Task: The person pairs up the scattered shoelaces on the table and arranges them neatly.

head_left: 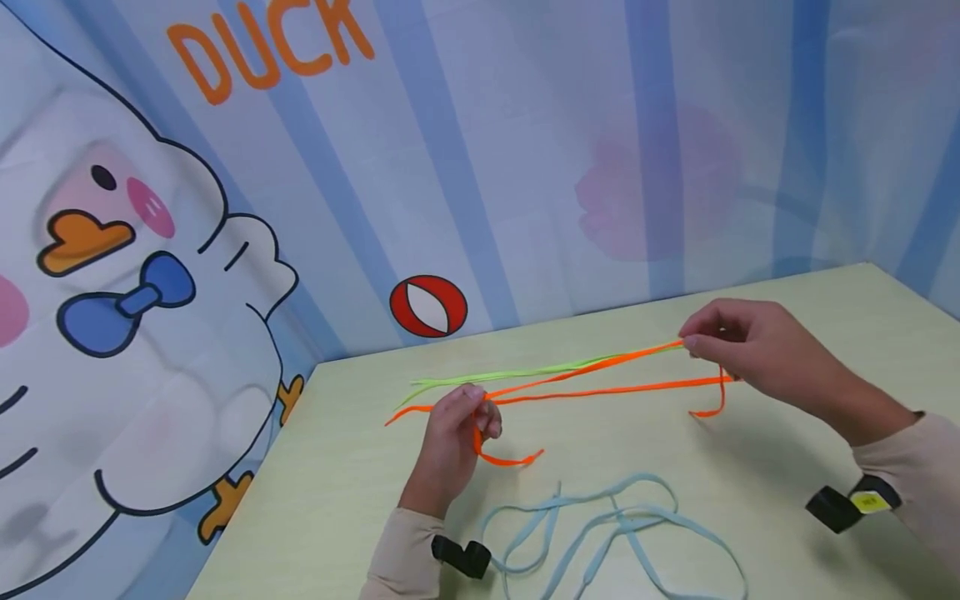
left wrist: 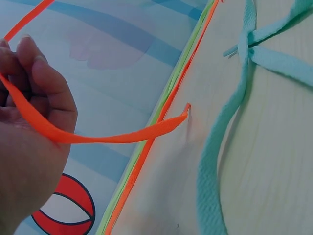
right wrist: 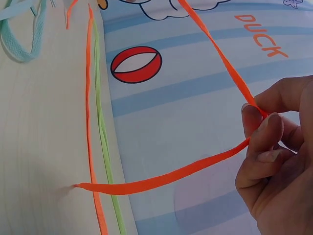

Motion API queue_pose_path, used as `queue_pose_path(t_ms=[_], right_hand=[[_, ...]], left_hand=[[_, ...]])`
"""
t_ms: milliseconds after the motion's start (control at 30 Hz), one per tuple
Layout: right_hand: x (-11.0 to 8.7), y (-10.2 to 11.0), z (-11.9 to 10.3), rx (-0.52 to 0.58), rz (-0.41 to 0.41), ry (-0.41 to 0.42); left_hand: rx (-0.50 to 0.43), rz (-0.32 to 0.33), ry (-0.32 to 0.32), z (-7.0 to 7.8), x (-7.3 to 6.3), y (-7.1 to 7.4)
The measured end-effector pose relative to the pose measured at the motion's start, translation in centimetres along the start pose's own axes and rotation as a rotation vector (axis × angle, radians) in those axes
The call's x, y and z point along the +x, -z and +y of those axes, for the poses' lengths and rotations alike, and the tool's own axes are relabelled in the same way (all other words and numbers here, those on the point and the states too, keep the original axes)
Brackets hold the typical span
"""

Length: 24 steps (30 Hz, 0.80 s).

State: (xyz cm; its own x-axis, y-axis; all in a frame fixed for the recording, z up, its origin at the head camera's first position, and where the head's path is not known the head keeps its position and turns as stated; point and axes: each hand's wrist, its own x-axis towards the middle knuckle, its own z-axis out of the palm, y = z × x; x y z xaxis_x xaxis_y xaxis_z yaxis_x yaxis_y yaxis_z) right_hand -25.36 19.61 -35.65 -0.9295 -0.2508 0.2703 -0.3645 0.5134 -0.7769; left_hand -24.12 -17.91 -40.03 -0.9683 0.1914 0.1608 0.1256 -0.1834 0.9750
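Observation:
An orange flat shoelace (head_left: 600, 364) is stretched between the two hands in the head view, higher at the right. My left hand (head_left: 453, 421) pinches it near one end, and a short tail hangs below the fingers. At the other side my right hand (head_left: 757, 342) grips it between thumb and fingertips; its tail (right wrist: 166, 177) hangs free in the right wrist view. Behind and below, a second orange shoelace (head_left: 615, 390) lies straight across the table. Alongside it runs a yellow-green shoelace (head_left: 510, 372), partly covered by the held one.
A light blue shoelace (left wrist: 210, 181) lies in loose loops on the pale table (head_left: 345, 500), near the front. A printed cloth backdrop (head_left: 510, 167) with a duck and a ball rises behind the table's back edge. Each wrist wears a black camera (head_left: 461, 557).

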Motion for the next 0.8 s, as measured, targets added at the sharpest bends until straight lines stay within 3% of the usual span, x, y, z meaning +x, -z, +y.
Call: queue_pose_path(t_ms=[467, 800], right_hand=[[0.1, 0.3, 0.2, -0.083, 0.026, 0.01], [0.3, 0.4, 1.3, -0.101, 0.039, -0.025]], left_hand=[[0.0, 0.045, 0.018, -0.6, 0.4, 1.1], [0.038, 0.204, 0.058, -0.9, 0.8, 2.0]])
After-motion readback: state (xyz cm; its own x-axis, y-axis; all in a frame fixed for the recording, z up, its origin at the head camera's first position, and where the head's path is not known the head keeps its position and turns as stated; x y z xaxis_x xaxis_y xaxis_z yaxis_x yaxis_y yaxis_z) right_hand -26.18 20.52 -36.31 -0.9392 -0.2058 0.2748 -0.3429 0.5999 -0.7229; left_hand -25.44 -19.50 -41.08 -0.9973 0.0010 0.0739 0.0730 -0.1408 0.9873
